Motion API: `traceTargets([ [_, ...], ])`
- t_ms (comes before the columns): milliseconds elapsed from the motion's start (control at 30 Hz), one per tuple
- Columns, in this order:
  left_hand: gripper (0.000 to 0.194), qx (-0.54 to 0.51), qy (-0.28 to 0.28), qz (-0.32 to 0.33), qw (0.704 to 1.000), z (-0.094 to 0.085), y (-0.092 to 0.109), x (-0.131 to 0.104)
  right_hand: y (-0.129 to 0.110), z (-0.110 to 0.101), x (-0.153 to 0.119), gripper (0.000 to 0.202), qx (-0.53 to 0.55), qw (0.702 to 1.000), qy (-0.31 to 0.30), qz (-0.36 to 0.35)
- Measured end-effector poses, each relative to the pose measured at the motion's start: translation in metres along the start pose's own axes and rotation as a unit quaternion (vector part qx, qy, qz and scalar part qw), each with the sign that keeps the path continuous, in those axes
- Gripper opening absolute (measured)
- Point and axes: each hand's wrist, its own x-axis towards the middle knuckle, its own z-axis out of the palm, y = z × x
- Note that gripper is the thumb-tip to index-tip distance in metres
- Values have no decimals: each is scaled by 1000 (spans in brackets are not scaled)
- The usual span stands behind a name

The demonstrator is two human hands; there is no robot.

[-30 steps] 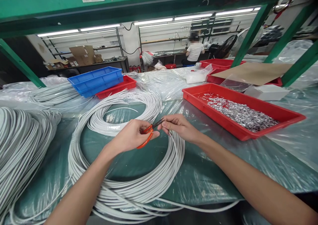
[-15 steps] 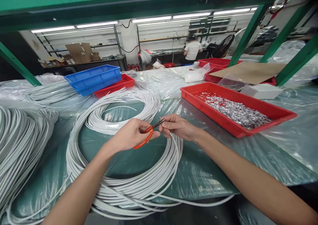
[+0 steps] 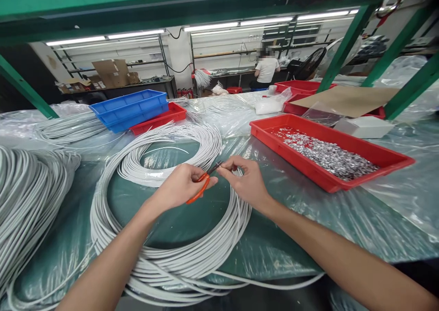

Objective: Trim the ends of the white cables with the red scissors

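Observation:
My left hand is closed on orange-handled scissors, whose dark blades point up and right. The blade tips touch or nearly touch the pinched fingertips of my right hand. Whatever lies between those fingertips is too small to make out. Below both hands lies a large coil of white cable, and a smaller white coil sits behind it on the green table.
At the right is a red tray of small shiny metal parts. A blue tray rests on another red tray at the back left. More cable is heaped at the left. Green posts frame the table; a person sits far behind.
My right hand has turned, with its back and wrist lower and further left, and its fingertips still meet the blade tips. The scissors have shifted slightly and tilt a little differently.

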Motion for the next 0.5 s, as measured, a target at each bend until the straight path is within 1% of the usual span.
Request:
traceTargets([
  [67, 45, -14, -7, -7, 1000, 1, 0, 0, 0, 1, -1, 19, 15, 1000, 8, 4],
  [133, 45, -10, -3, -6, 1000, 1, 0, 0, -1, 2, -1, 18, 39, 999, 7, 10],
  [233, 46, -3, 20, 8, 1000, -1, 1, 1, -4, 1, 1, 18, 74, 997, -12, 23],
  [333, 44, -23, 47, 29, 998, -2, 2, 3, -4, 1, 1, 18, 95, 995, -16, 28],
  [400, 38, -59, 77, 42, 994, 1, 3, 5, -4, 2, -1, 20, 104, 994, -16, 30],
  [500, 31, -152, 117, 48, 980, 8, 3, 6, -4, 4, -3, 23, 106, 994, -18, 33],
])
